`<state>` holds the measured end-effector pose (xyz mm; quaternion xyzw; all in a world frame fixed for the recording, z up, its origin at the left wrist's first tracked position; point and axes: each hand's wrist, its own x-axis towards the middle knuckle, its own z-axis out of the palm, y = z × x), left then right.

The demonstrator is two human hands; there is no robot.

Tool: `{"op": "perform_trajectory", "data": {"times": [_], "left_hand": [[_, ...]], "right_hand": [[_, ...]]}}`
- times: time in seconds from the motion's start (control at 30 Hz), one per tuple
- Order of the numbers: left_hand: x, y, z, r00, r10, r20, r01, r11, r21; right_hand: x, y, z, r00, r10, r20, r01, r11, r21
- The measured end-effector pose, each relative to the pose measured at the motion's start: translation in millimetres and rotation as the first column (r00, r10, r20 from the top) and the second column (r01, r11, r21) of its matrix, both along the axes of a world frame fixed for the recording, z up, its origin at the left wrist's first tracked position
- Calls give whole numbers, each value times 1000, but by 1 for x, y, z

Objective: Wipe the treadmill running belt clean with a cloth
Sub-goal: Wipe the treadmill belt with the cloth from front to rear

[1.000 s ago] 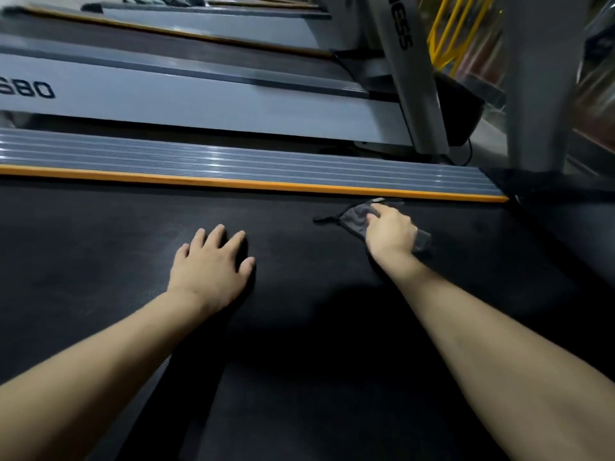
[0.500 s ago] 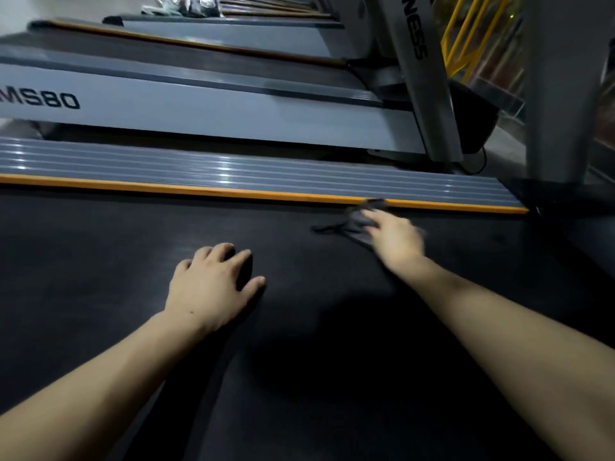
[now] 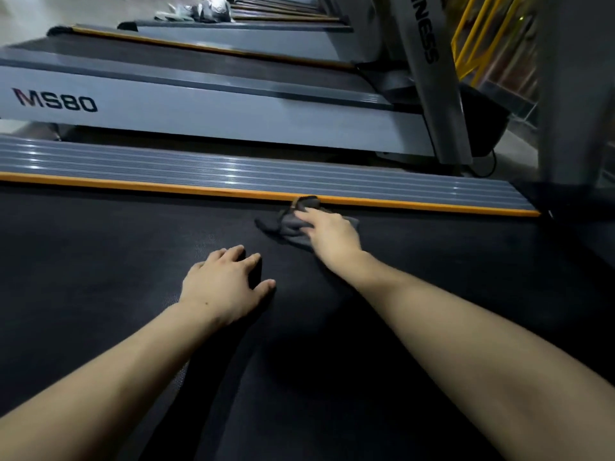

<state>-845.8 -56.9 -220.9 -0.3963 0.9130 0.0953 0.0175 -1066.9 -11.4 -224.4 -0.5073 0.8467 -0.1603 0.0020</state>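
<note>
The belt (image 3: 366,377) is broad, so work it in overlapping strokes out to the orange strip (image 3: 199,190). The left hand (image 3: 221,287) braces with fingers spread flat, while the right hand (image 3: 332,236) presses the cloth (image 3: 293,227) flat-fingered against that far edge

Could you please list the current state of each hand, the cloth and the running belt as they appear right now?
right hand: fingers fairly straight, pressing the cloth flat onto the belt.
left hand: spread open, resting palm down on the belt, holding nothing.
cloth: grey, crumpled, lying on the belt, its far corner touching the orange strip.
running belt: black, bare apart from hands and cloth; whether it is turning cannot be told.
</note>
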Motion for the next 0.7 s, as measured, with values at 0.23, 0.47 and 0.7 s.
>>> {"op": "perform_trajectory", "data": {"times": [0.23, 0.47, 0.7], "left_hand": [[15, 5, 16, 989, 5, 145, -31, 984, 175], [11, 3, 12, 984, -6, 176, -28, 981, 194], [14, 4, 9, 987, 8, 162, -47, 970, 237]], "right_hand": [[-101, 92, 0, 826, -563, 26, 564, 825, -38], [45, -22, -10, 986, -161, -33, 160, 987, -11], [-52, 58, -6, 978, -207, -23, 207, 978, -31]]}}
